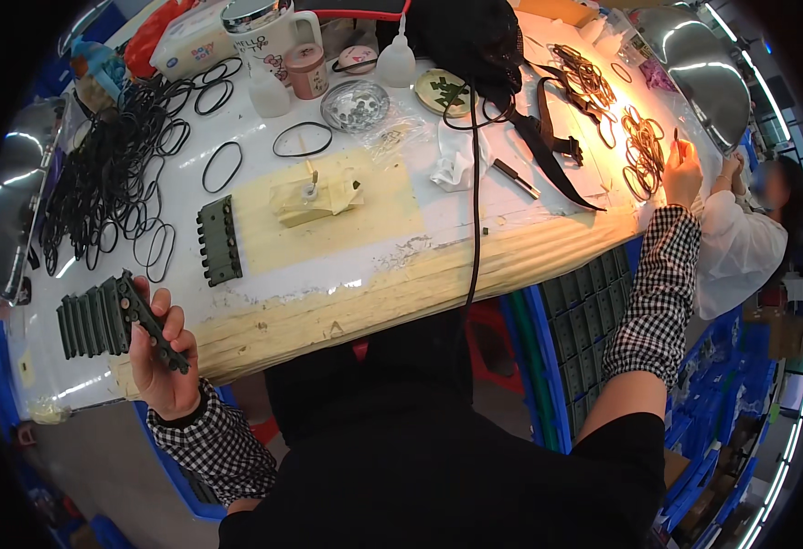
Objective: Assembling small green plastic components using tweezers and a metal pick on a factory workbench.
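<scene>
My left hand [169, 366] is closed round a dark green ribbed plastic part [153, 322], which it holds tilted over the table's left front. Next to it a row of similar green plastic parts [91, 322] stands side by side. One more notched green part [219, 241] lies on the table to the right of that hand. Far to the right, my right hand [683, 176] is raised by a pile of rubber bands [642, 151] under bright light. Its fingers are pinched on a small dark thing [676, 134] too small to make out.
A taped yellow block [315, 195] with an upright stick sits mid-table. Behind it are a dish of small pieces [356, 105], squeeze bottles and a mug. Black bands [109, 174] heap at left. A black cable [476, 229] hangs over the front edge. Another person [740, 242] sits at right.
</scene>
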Demonstrator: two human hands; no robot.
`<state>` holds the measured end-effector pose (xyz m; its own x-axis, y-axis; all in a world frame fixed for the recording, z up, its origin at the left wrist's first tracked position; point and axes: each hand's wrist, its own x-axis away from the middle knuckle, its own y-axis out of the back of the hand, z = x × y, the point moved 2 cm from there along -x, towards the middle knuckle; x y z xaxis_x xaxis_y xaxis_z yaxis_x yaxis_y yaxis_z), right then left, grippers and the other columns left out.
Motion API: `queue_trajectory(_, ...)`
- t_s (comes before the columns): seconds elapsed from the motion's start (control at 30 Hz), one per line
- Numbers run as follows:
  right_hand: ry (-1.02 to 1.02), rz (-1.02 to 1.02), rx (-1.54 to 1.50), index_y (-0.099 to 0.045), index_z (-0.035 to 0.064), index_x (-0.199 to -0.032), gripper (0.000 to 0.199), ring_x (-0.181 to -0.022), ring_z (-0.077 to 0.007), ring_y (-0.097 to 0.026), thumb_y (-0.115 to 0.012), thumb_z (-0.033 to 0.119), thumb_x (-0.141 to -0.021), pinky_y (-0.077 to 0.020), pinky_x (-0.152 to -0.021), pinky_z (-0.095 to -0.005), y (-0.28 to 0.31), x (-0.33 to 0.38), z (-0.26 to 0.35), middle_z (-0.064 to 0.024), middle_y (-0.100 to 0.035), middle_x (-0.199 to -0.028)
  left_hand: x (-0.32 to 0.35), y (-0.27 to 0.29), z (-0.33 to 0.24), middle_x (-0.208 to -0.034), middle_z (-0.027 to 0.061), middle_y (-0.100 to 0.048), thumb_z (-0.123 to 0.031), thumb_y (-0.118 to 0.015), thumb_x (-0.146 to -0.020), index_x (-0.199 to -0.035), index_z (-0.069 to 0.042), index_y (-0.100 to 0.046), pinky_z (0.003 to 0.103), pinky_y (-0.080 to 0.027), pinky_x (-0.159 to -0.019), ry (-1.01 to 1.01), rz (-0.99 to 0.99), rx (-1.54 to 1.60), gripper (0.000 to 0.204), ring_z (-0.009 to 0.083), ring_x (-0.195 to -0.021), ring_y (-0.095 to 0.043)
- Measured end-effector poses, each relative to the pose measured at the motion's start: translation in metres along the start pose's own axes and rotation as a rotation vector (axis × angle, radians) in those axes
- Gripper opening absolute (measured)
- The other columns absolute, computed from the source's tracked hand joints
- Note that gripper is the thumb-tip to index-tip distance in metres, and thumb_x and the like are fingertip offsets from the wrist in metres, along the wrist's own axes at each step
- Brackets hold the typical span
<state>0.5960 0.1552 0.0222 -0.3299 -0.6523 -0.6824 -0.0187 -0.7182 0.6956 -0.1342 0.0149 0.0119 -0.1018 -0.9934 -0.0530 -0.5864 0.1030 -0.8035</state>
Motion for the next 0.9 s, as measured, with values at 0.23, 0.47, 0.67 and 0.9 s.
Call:
queue_trajectory(0.23, -0.010, 0.368, -0.768, -0.064, -0.0005, -0.096, 0.014, -0.061, -0.0036, -0.051, -0.063, 0.013, -0.091, -0.0436, -0.059, -0.0194, 0.054, 0.049, 0.133, 0.0033, -0.059, -0.069, -0.002, -0.018, 0.020, -0.102, 0.0088, -0.053, -0.015, -0.072, -0.082, -0.136, 0.002, -0.027, 0.024, -0.054, -0.063, -0.018, -0.047, -0.247, 0.073, 0.0156, -0.078, -0.059)
queue_trajectory(0.47, 0.241, 0.028, 0.034, -0.064, 0.0080, -0.088, 0.014, -0.071, -0.0346, -0.062, -0.062, 0.022, -0.087, -0.0472, -0.060, -0.0411, 0.061, 0.046, 0.133, -0.0149, -0.065, -0.079, -0.006, -0.043, 0.036, -0.094, 0.0075, -0.057, -0.016, -0.075, -0.077, -0.131, 0.001, -0.034, 0.025, -0.052, -0.055, 0.054, 0.097, -0.279, 0.070, 0.0155, -0.069, -0.060)
queue_trajectory(0.67, 0.104, 0.242, 0.260, -0.066, 0.0101, -0.085, 0.019, -0.075, -0.0347, -0.063, -0.063, 0.029, -0.086, -0.0492, -0.064, -0.0425, 0.008, 0.034, 0.030, -0.0129, -0.066, -0.081, 0.003, -0.027, 0.033, -0.094, 0.0069, -0.054, -0.017, -0.074, -0.078, -0.131, 0.000, -0.033, 0.024, -0.051, -0.056, 0.038, -0.007, -0.307, 0.069, 0.0145, -0.070, -0.059)
queue_trajectory(0.9, -0.055, 0.225, 0.328, -0.066, 0.0092, -0.082, 0.027, -0.080, -0.0353, -0.063, -0.061, 0.035, -0.086, -0.0493, -0.069, -0.0431, -0.020, -0.006, 0.017, -0.0157, -0.066, -0.083, 0.003, -0.027, 0.037, -0.092, 0.0061, -0.052, -0.017, -0.073, -0.079, -0.132, 0.000, -0.033, 0.023, -0.051, -0.057, 0.034, -0.045, -0.303, 0.069, 0.0137, -0.069, -0.057)
